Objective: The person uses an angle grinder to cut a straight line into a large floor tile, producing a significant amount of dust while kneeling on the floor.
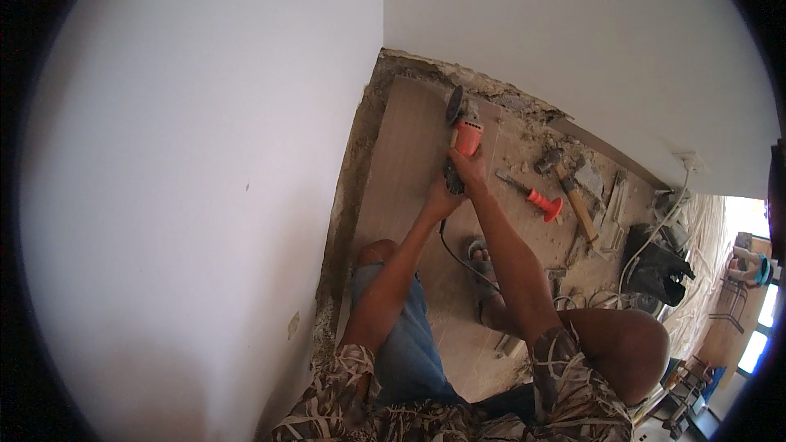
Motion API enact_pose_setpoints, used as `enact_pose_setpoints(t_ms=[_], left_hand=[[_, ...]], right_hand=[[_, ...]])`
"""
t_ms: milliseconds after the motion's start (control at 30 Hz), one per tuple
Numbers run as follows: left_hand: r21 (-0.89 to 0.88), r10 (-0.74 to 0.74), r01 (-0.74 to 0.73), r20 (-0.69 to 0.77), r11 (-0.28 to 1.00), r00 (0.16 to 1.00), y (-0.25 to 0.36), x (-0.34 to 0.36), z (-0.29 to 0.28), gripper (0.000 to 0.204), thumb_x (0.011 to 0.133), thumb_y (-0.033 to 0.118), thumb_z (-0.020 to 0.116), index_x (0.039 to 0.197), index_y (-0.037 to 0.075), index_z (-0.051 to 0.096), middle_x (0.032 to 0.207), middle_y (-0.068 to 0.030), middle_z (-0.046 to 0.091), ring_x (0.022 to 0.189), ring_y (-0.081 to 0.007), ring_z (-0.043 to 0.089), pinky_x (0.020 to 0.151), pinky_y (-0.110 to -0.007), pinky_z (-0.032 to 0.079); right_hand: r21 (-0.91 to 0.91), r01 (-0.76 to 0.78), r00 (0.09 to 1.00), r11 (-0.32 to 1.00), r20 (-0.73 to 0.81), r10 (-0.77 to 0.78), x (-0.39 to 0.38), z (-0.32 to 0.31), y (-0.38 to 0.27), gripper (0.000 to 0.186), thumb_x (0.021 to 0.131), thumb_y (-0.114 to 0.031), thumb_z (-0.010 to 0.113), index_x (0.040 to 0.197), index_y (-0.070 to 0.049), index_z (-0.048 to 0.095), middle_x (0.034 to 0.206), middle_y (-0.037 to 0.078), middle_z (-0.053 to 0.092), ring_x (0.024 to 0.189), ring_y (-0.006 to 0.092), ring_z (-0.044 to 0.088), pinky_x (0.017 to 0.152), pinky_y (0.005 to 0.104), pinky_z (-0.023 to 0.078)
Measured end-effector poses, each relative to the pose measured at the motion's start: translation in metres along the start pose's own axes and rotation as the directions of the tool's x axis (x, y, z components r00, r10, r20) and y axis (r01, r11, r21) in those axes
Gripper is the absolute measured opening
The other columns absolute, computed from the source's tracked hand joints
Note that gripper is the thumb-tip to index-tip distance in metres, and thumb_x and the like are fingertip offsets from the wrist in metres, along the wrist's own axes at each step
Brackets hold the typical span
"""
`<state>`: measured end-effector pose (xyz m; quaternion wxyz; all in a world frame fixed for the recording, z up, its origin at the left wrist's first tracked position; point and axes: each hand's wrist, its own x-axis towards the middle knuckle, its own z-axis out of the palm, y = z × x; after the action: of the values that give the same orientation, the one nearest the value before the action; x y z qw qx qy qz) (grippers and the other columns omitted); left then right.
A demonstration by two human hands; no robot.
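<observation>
At the left stands a white wall [205, 155], with a rough, broken-out strip [350, 188] along its foot. Right of that strip lies the brown floor [403, 139], and over it 2 hands hold an angle grinder [467, 139]. The step in hand looks like positioning or working the grinder near the far corner; whether its disc [455, 105] spins or touches the floor, I cannot tell. The next move seems to call for a firm 2-handed hold, a steady disc angle, and the cord [444, 235] kept behind the cutting end.

The left hand [443, 199] is wrapped around the grinder's dark rear end, its fingers partly hidden. The right hand [469, 168] sits just beyond it, closed around the body where the black part meets the orange. The grinder thus lies within the 2 grips, its head pointing far and the disc on its left side. The cord drops from the rear toward the near side, then bends right toward a sandalled foot [481, 260].

Farther right, apart from the hands, lie a chisel with an orange guarded grip [544, 203], a wooden-handled hammer [577, 205], and broken rubble [588, 178]. Beyond them sits a crumpled black bag [655, 266].
</observation>
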<state>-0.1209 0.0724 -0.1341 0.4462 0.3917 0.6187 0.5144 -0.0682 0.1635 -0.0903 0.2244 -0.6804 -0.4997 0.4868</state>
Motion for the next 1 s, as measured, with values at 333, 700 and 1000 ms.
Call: enact_pose_setpoints(t_ms=[333, 700, 1000], left_hand=[[0.082, 0.07, -0.067, -0.034, 0.994, 0.997, 0.005, 0.0, 0.0, 0.089, 0.067, 0.029, 0.085, 0.136, -0.002, 0.037, 0.131, -0.0227, 0.052, 0.124, -0.0356, 0.051, 0.101, -0.043, 0.042], [0.094, 0.001, 0.003, -0.036, 0.996, 0.999, -0.01, 0.006, 0.006, 0.092, 0.069, 0.029, 0.083, 0.139, -0.003, 0.032, 0.135, -0.0251, 0.048, 0.126, -0.0363, 0.048, 0.102, -0.042, 0.04], [-0.016, 0.025, -0.026, -0.03, 1.0, 0.999, -0.022, 0.009, 0.001, 0.092, 0.071, 0.028, 0.082, 0.14, -0.003, 0.03, 0.136, -0.0244, 0.048, 0.128, -0.0349, 0.047, 0.103, -0.041, 0.039]], right_hand=[[0.004, 0.047, 0.999, 0.999, 0.017, -0.047, 0.01, 0.001, 0.012, 0.076, 0.069, -0.032, 0.078, 0.13, 0.001, 0.046, 0.115, 0.016, 0.061, 0.1, 0.0247, 0.063, 0.085, 0.0365, 0.05], [0.019, 0.024, 1.0, 1.0, 0.005, -0.024, 0.013, 0.004, 0.01, 0.081, 0.07, -0.032, 0.078, 0.134, 0.002, 0.043, 0.122, 0.017, 0.058, 0.107, 0.0262, 0.06, 0.089, 0.037, 0.049], [0.022, -0.048, 0.981, 0.999, 0.19, 0.043, 0.013, 0.005, 0.001, 0.107, 0.072, -0.042, 0.078, 0.148, 0.003, 0.019, 0.148, 0.023, 0.035, 0.134, 0.0344, 0.04, 0.107, 0.0426, 0.037]])
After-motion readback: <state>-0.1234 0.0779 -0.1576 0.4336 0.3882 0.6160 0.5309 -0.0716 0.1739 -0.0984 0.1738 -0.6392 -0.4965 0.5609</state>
